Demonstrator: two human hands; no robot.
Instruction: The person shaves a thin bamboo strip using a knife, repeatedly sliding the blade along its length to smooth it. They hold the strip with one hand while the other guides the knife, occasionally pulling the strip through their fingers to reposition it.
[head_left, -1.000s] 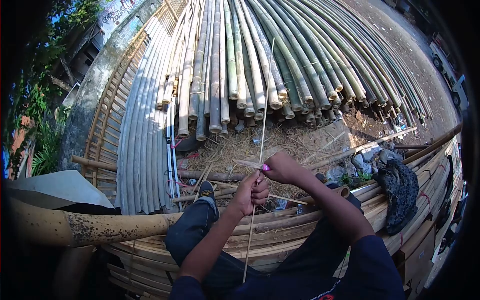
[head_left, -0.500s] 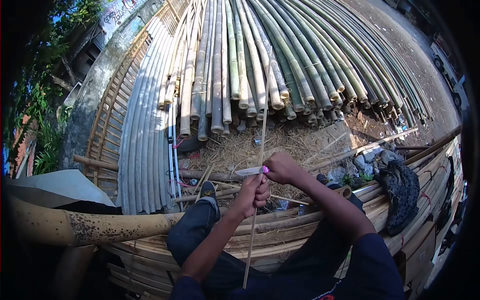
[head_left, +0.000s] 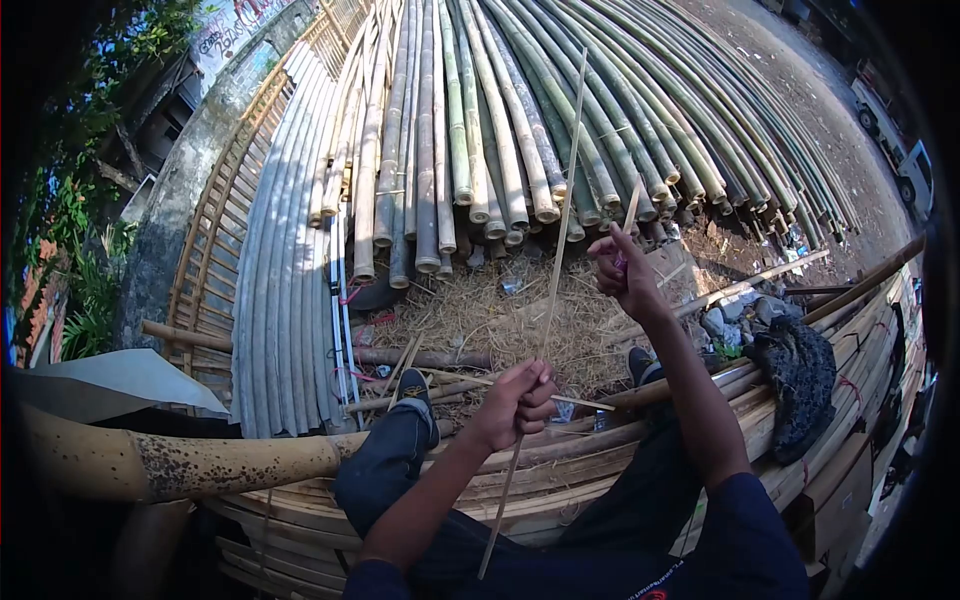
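Closed around a long thin bamboo strip point(head_left: 559, 250) is my left hand point(head_left: 517, 402), low in the middle of the view. The strip stands on a slant, its upper end reaching over the poles and its lower end near my lap. My right hand point(head_left: 628, 275) is up and to the right, apart from the strip. Its fingers grip a knife point(head_left: 633, 206) whose blade points upward; a bit of pink handle shows between the fingers.
Long bamboo poles point(head_left: 427, 200) are stacked ahead, cut ends toward me. Grey corrugated sheets point(head_left: 275, 260) lie on the left beside a bamboo lattice point(head_left: 215, 215). A thick bamboo pole point(head_left: 240, 462) juts in at left. Split bamboo lies under me; a dark cloth-like bundle point(head_left: 795, 385) rests at right.
My right hand has moved up and right with the knife, away from the strip, and the blade has turned upward. The strip's upper end has swung to the right; my left hand still grips it.
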